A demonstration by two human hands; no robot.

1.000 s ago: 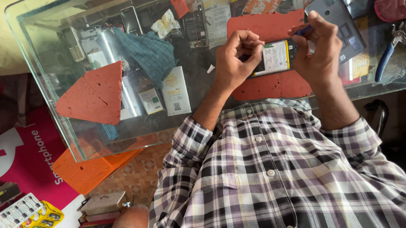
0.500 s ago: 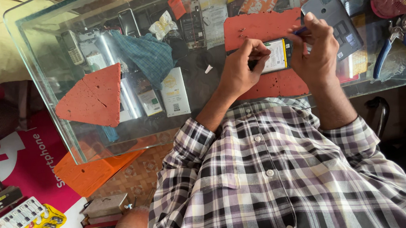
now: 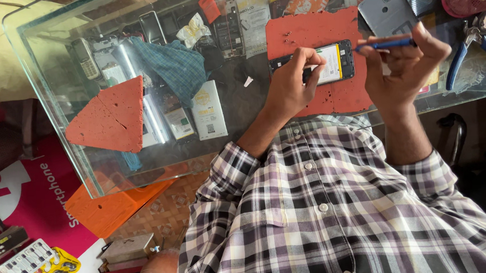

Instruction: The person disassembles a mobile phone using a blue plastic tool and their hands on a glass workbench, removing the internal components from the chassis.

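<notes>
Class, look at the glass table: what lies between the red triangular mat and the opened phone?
In the head view, between the red triangular mat and the opened phone lie a blue checked cloth and a white battery pack, then bare dark glass.

Glossy glass table point(image 3: 54, 68); matt rubbery red mat point(image 3: 309, 27)

- You've got a plaid button-up shirt point(image 3: 323, 215) on: white, grey, black and a purplish check.
- Small white buttons run down the front placket.
- Both sleeves are rolled or pushed up, cuffs bunched partway up your forearms.
- Your left hand point(image 3: 290, 91) and right hand point(image 3: 404, 69) are bare: no gloves.
</notes>
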